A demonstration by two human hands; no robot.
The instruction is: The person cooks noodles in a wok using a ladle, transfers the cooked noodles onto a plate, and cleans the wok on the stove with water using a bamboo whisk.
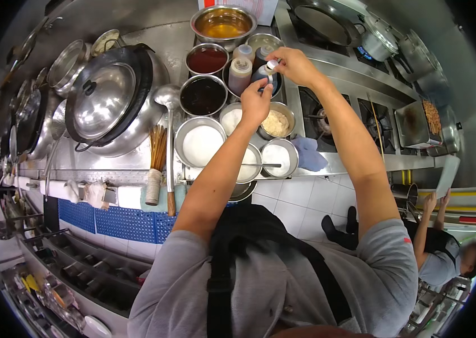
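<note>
My right hand (294, 66) pinches a round white cap (272, 65) above the cluster of bottles. Just below it my left hand (257, 98) is closed on a small bottle (270, 78), whose body is mostly hidden by the fingers. Beside it stand a squeeze bottle of brown sauce (240, 78) and a paler one (243, 52), grouped in a round container. Close to my left wrist are a pot of black liquid (203, 96), a pot of dark red sauce (207, 59) and a bowl of pale yellow granules (275, 123).
Bowls of white powder (203, 143) line the counter's near edge, with a blue cloth (309, 154) beside them. To the left sit a lidded wok (103, 98), a ladle (168, 98) and a bamboo brush (156, 155). Burners (322, 118) lie right; a co-worker (446, 248) stands at far right.
</note>
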